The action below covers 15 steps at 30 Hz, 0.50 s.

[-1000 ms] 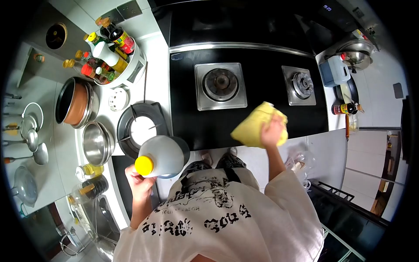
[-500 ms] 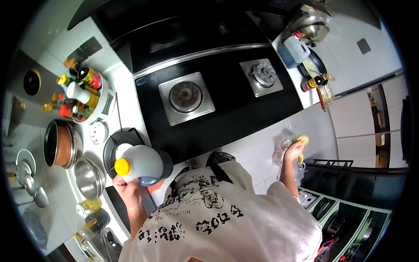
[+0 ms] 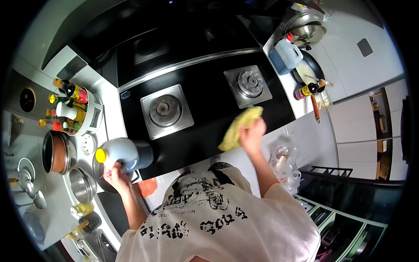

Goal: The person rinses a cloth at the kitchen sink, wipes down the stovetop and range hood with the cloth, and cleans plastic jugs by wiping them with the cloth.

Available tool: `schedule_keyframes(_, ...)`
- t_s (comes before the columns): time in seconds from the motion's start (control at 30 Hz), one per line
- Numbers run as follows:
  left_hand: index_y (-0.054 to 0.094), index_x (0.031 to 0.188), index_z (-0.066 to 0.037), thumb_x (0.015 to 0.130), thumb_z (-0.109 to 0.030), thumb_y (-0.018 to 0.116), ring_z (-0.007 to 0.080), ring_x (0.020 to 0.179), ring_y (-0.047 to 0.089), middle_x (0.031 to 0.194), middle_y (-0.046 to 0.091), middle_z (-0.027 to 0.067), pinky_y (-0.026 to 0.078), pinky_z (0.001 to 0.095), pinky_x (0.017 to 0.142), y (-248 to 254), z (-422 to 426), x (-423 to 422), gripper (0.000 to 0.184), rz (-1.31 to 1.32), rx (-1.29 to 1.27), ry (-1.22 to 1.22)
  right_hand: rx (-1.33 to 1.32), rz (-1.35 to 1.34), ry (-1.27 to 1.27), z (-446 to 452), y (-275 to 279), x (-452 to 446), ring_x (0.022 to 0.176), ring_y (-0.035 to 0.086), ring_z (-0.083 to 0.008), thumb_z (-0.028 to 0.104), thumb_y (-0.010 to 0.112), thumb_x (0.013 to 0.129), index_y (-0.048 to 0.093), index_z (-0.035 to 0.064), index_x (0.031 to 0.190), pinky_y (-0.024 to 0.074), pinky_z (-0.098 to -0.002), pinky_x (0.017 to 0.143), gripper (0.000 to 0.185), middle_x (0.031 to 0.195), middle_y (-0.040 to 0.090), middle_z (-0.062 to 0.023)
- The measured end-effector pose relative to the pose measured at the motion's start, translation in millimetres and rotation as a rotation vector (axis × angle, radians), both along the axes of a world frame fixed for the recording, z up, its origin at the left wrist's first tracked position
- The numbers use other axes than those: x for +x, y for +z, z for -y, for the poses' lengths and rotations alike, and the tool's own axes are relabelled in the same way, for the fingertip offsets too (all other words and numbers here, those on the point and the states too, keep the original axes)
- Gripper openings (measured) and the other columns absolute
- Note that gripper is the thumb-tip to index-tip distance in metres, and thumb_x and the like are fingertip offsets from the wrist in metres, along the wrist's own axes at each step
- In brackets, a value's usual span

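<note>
My left hand (image 3: 115,176) is closed on the handle of a large translucent jug (image 3: 124,153) with a yellow cap. The jug is tilted over on its side above the left edge of the black cooktop (image 3: 205,118). In my right hand (image 3: 253,134), a yellow cloth (image 3: 235,131) hangs over the cooktop's front edge, just in front of the right burner (image 3: 250,84). Whether the cloth touches the surface I cannot tell. Farther left is the other burner (image 3: 165,109).
Seasoning bottles fill a white round rack (image 3: 95,111) on the left counter, with a steel bowl (image 3: 80,185) nearer me. To the right stand a blue-liquid jug (image 3: 283,56), a frying pan (image 3: 316,65) and a sauce bottle (image 3: 307,91). Plastic bags (image 3: 286,161) lie on the floor.
My right hand has brought the yellow cloth from beyond the counter at the right over to the cooktop front. My left hand still holds the jug, now turned more sideways.
</note>
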<state>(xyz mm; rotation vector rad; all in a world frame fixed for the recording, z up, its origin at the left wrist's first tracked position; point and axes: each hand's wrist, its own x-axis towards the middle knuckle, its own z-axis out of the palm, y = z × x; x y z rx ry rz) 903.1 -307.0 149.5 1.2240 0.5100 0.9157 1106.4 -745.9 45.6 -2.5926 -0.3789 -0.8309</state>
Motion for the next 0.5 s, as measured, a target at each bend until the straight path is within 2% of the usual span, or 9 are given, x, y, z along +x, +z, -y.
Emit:
schedule_keyframes(0.07,0.059,0.076,0.0,0.078,0.002,0.054,0.0057,0.058,0.043,0.068,0.054,0.0012,0.031,0.0198,0.056,-10,6,3,0.005,-0.036,0.026,0.095,-0.203,-0.305,0.102,-38,0,2,0.135,0.03,-0.0452,0.037,0.061,0.087,0.042,0.0084,0.14,0.0212,-0.0621,0.109,0.063,0.147,0.03,-0.0286)
schedule_keyframes(0.13,0.06,0.077,0.0,0.078,0.001,0.055,0.0062,0.058,0.043,0.068,0.054,0.0012,0.031,0.0204,0.056,-20,9,3,0.005,-0.041,0.087,0.158,-0.236,-0.431,0.352,-53,-35,10,0.141,0.023,-0.0444,0.041,0.058,0.087,0.034,0.0143,0.148,0.0172,-0.0599,0.113,0.071,0.152,0.023,-0.0263)
schedule_keyframes(0.23,0.06,0.076,0.0,0.08,-0.002,0.055,0.007,0.06,0.043,0.068,0.054,0.0008,0.032,0.0216,0.059,-21,21,3,0.006,-0.079,0.112,0.231,-0.167,-0.453,0.501,-72,-54,38,0.14,0.024,-0.0425,0.041,0.059,0.085,0.032,0.0166,0.149,0.0161,-0.0599,0.113,0.073,0.153,0.025,-0.0229)
schedule_keyframes(0.3,0.059,0.075,0.0,0.08,-0.003,0.055,0.0076,0.061,0.043,0.068,0.054,0.001,0.032,0.0224,0.061,-20,33,6,0.007,-0.079,0.08,0.32,-0.181,-0.403,0.464,-80,-54,70,0.141,0.025,-0.0407,0.043,0.059,0.085,0.033,0.0182,0.149,0.0157,-0.0598,0.113,0.073,0.152,0.028,-0.0207)
schedule_keyframes(0.43,0.059,0.077,-0.001,0.081,-0.005,0.055,0.0076,0.063,0.044,0.07,0.054,0.0009,0.033,0.0228,0.061,-22,45,0,0.007,-0.115,0.15,0.311,-0.234,-0.282,0.333,-92,-57,149,0.14,0.025,-0.0402,0.046,0.058,0.086,0.037,0.0177,0.147,0.0148,-0.0617,0.113,0.07,0.151,0.032,-0.0191)
schedule_keyframes(0.47,0.058,0.078,-0.002,0.083,-0.004,0.055,0.0074,0.064,0.044,0.071,0.054,0.001,0.033,0.0225,0.062,-24,46,-2,0.006,-0.119,0.164,0.303,-0.247,-0.272,0.315,-92,-62,168,0.141,0.024,-0.0408,0.047,0.054,0.088,0.033,0.0197,0.149,0.013,-0.0634,0.112,0.069,0.153,0.028,-0.0189)
schedule_keyframes(0.5,0.057,0.079,-0.002,0.084,-0.003,0.054,0.0072,0.065,0.045,0.072,0.055,0.001,0.033,0.0223,0.062,-27,46,-4,0.007,-0.125,0.174,0.295,-0.23,-0.257,0.264,-90,-66,185,0.141,0.024,-0.0412,0.045,0.053,0.089,0.034,0.0171,0.148,0.0143,-0.0609,0.112,0.068,0.152,0.029,-0.0187)
